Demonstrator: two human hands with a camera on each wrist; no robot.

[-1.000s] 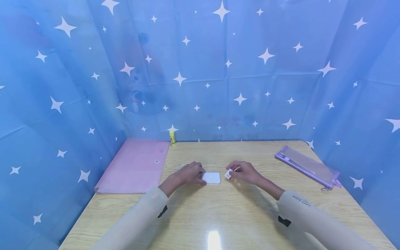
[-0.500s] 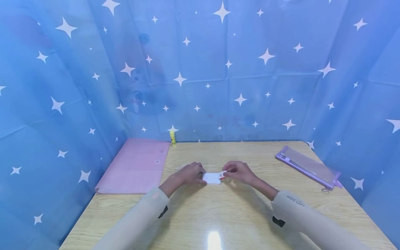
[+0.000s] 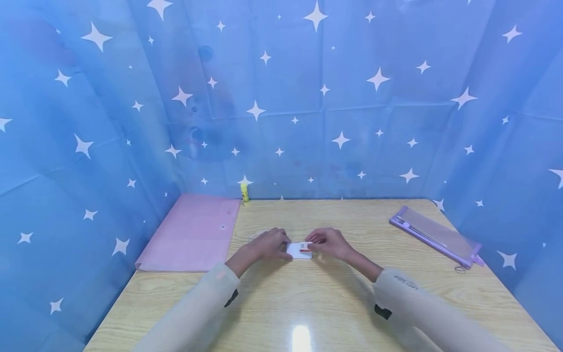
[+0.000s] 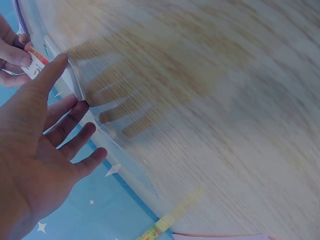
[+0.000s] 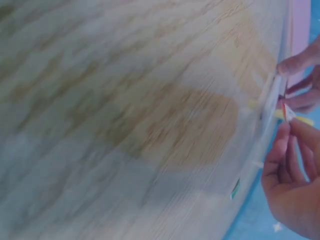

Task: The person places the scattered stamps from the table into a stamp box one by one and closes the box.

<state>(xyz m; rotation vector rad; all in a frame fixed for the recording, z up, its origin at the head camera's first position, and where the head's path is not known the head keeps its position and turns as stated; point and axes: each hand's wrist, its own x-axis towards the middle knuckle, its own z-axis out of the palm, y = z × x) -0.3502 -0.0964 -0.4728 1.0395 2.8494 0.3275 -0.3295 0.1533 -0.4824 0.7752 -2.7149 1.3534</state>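
Note:
A small white flat rectangular item [image 3: 293, 251] lies on the table in the head view. My left hand [image 3: 267, 245] holds its left edge between thumb and fingers; in the left wrist view the thumb and index finger of the left hand [image 4: 50, 135] are at its edge, the other fingers spread. Between thumb and fingers, my right hand [image 3: 331, 244] pinches a small white-and-red piece [image 3: 304, 247], which is over the right part of the white item. The right wrist view shows the piece [image 5: 288, 113] at the fingertips of the right hand [image 5: 295, 175].
A pink folder [image 3: 193, 234] lies at the table's left, with a yellow glue stick [image 3: 244, 192] upright near its back corner. A purple-edged zip pouch [image 3: 435, 235] lies at the right. A blue star-patterned curtain [image 3: 281, 88] surrounds the table's back and sides.
My right hand has moved left, carrying the white-and-red piece from beside the white item to over its right part. The left hand has stayed at the left edge.

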